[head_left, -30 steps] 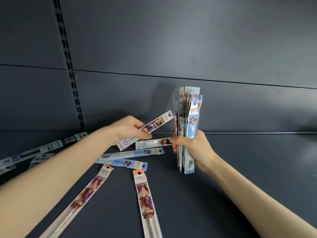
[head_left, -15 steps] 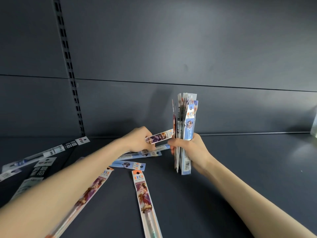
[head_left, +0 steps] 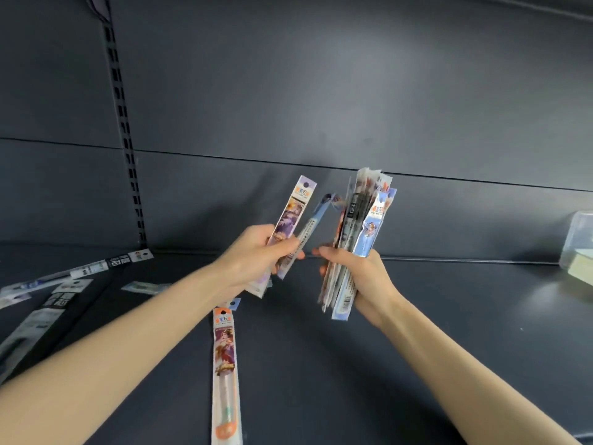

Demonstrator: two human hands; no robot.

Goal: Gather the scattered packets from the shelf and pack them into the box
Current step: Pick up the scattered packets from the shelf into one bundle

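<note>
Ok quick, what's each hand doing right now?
Left hand: closed on a few packets.
Right hand: closed on the bundle.

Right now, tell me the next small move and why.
Probably slide the two packets in the left hand into the bundle gripped upright by the right hand; they are lifted and tilted toward it, with a small gap.

Orange-topped packet (head_left: 225, 358) with a purple-and-orange figure print lies on the dark grey shelf (head_left: 417, 332).

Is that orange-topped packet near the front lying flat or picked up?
Lying flat: the orange-topped packet rests on the shelf, neither hand touching it.
</note>
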